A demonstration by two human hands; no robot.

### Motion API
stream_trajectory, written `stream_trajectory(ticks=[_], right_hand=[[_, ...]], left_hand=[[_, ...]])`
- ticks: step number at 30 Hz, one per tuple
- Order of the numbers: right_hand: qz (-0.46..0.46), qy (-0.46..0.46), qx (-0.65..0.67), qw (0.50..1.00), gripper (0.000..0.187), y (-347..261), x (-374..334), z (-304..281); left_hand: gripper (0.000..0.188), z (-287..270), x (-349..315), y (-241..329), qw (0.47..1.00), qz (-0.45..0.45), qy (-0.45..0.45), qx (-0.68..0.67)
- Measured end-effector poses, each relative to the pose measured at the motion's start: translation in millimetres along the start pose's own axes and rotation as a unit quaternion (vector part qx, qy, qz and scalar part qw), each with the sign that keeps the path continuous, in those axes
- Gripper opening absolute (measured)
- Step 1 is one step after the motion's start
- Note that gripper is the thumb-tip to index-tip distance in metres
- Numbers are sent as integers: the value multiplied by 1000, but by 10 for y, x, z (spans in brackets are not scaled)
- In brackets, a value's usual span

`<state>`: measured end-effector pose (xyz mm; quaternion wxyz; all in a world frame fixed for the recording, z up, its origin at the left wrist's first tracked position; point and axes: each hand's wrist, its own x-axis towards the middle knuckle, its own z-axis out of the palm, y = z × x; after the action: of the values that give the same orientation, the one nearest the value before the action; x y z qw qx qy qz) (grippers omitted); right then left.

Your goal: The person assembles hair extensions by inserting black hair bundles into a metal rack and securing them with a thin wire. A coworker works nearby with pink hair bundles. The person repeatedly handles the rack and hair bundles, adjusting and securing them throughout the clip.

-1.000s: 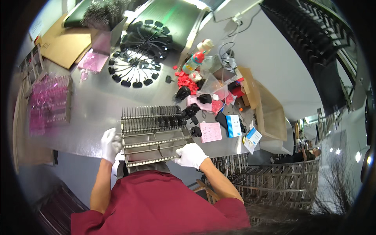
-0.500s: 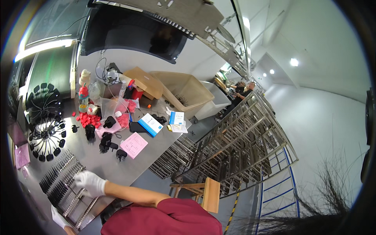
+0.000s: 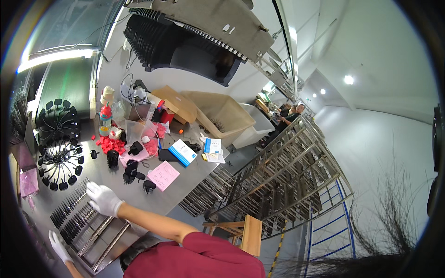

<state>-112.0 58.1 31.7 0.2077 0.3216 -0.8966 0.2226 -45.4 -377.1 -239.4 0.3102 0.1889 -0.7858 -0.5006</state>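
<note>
Right hand [image 3: 104, 199] has moved farther along the metal rack [image 3: 95, 236], fingers extended, hold unclear; left hand [image 3: 59, 246], spread and seemingly empty, is beside it; the bench [image 3: 139, 197] likely bears its weight.

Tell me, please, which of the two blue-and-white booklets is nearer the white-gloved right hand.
The blue-and-white booklet beside the pink paper sheet; the other booklet lies further right, farther from the right hand.
</note>
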Motion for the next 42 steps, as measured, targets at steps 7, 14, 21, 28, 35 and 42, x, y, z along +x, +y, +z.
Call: stream_trajectory(ticks=[7,14,21,28,35,42], right_hand=[[9,-122,-29,992,61,259,-241,627],[46,-223,3,974,54,215,-108,353],[61,-174,-28,982,56,191,-254,577],[83,-220,-15,972,59,152,-237,495],[68,-183,-12,981,57,160,-278,504],[-3,-126,8,992,43,216,-21,470]], left_hand=[[34,252,377,-279,967,-169,-173,-75],[48,336,-49,-38,957,-181,-154,-165],[47,333,-54,-234,982,-98,-161,18],[41,236,-64,-11,971,-113,-210,9],[46,314,-211,67,986,-100,-136,-2],[40,227,-281,1123,988,-145,-47,-4]])
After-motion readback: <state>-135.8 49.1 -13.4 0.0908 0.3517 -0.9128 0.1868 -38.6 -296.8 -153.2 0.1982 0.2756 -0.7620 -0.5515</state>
